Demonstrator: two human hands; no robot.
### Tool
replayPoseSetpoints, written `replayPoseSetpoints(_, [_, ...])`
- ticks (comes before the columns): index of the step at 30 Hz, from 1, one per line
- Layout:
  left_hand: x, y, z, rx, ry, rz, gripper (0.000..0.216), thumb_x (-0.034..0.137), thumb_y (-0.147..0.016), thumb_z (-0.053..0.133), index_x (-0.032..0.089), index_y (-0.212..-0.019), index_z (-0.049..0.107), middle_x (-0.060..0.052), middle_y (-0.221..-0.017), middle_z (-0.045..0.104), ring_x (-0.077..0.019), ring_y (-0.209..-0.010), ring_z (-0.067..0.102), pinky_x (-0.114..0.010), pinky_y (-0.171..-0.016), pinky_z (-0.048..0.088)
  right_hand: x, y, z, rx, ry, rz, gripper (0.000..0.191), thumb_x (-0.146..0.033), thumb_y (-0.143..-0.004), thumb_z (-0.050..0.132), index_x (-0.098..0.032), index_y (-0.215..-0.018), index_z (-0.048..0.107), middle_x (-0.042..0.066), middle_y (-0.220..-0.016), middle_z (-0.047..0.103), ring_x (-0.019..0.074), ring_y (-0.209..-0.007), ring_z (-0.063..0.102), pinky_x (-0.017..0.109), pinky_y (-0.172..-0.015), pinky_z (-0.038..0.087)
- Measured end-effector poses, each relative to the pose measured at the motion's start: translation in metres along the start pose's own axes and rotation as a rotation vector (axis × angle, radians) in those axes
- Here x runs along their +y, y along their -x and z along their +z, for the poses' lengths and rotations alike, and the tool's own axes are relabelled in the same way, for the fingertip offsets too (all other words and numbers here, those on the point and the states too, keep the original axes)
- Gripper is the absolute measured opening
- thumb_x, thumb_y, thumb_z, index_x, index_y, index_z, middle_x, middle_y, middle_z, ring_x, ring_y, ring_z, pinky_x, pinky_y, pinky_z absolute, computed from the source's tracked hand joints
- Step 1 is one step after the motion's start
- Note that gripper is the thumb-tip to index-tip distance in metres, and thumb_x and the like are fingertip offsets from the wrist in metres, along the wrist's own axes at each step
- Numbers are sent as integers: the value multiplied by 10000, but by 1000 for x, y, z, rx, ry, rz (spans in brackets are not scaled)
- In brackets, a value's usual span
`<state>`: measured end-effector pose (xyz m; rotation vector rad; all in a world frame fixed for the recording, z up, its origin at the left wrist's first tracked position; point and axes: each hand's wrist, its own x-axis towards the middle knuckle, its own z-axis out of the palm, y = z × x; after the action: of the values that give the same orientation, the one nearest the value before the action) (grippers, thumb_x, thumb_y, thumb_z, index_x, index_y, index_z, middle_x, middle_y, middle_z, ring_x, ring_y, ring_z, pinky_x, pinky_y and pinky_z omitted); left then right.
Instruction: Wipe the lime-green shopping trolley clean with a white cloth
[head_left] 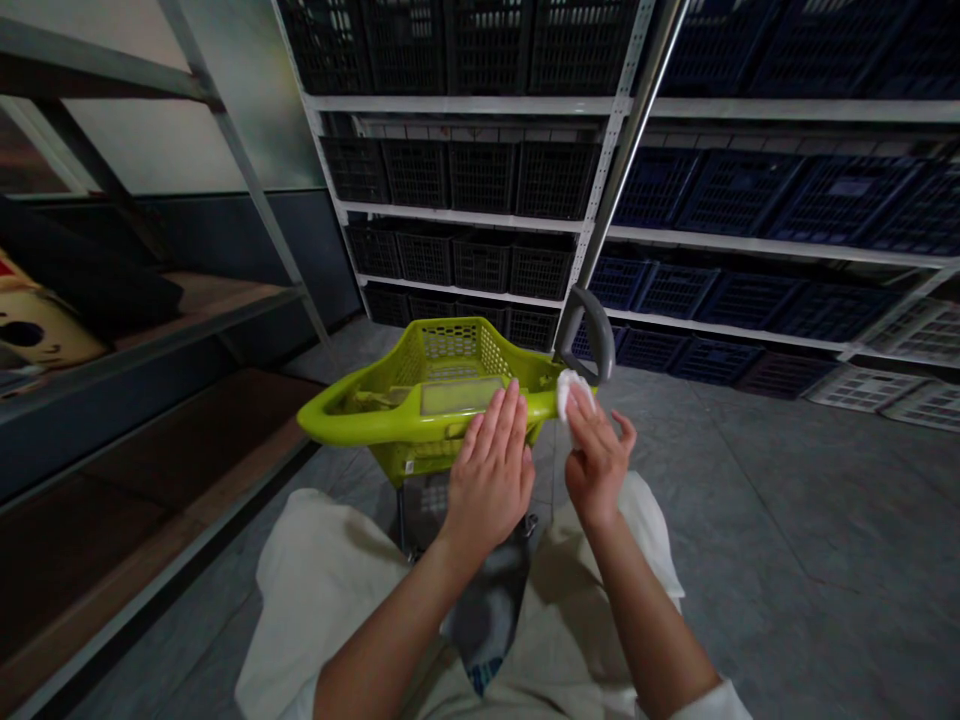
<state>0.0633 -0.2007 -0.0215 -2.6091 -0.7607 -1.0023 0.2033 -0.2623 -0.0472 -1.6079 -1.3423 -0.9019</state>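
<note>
A lime-green plastic shopping basket [375, 400] on a wheeled frame stands in front of my knees, with a grey pull handle [592, 335] on a metal pole at its right corner. My left hand [491, 475] rests flat on the near rim, fingers stretched out. My right hand [596, 455] pinches a small white wad, a tissue or cloth [574, 392], and holds it against the basket's right corner below the handle. A grey-blue cloth [487, 605] lies in my lap.
Metal racks hold rows of black crates [480, 175] ahead and dark blue crates [787, 185] to the right, with white crates [892, 380] on the floor. Wooden shelves [112, 350] run along the left. Grey tiled floor [787, 520] stretches to the right.
</note>
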Motion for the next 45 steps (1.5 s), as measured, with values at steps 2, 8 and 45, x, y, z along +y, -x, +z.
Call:
replayPoseSetpoints(2, [0, 0, -1, -3, 9, 2, 662, 300, -1003, 372, 61, -1580, 155, -100, -1657, 183, -215, -1543, 169, -383, -1257, 133, -1, -3, -1, 21, 27, 34, 778, 41, -737, 377, -295, -1428, 499, 43, -1410, 620, 195, -1305, 586, 419, -1100, 306])
replayPoseSetpoints(8, [-1, 2, 0, 4, 6, -2, 655, 287, -1001, 364, 62, -1581, 156, -102, -1657, 181, -215, -1545, 158, -385, -1256, 127, -5, -1, -1, -104, -54, -128, 713, 16, -783, 420, -267, -1434, 485, 61, -1419, 610, 196, -1351, 542, 410, -1113, 314])
replayPoseSetpoints(45, [3, -2, 1, -27, 36, -10, 676, 299, -1000, 370, 76, -1587, 119, -88, -1658, 192, -212, -1545, 158, -394, -1252, 178, 27, 16, 15, 181, -49, 106, 816, 56, -714, 348, -299, -1432, 506, 81, -1431, 597, 212, -1314, 579, 446, -1057, 405])
